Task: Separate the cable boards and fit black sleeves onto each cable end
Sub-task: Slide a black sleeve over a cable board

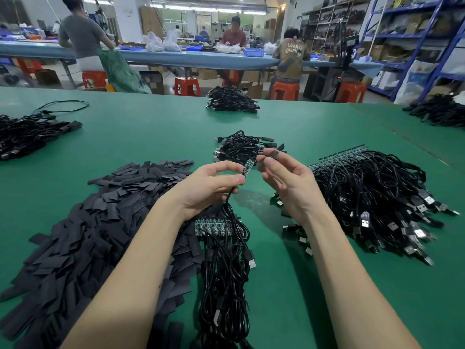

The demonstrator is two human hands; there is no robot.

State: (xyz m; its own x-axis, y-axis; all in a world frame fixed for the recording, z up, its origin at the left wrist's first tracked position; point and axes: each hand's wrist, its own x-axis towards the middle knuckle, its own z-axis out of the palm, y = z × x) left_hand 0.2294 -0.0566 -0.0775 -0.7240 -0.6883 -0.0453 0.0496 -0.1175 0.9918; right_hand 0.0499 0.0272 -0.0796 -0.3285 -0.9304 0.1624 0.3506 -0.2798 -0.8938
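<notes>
Here the left hand (214,190) pinches a small cable board (247,168), its cable trailing down, while the right hand (289,182) pinches a black sleeve (273,155) just beside it (both above the worktop (151,132)). A flattened sleeve mouth could catch on the board's corner and buckle.

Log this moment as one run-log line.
left hand: pinches single board | right hand: pinches black sleeve | sleeve not yet on board | joined boards on table

Single head-worn wide-angle view, facing forward and down, close above green table (156,137), workshop beyond
</notes>
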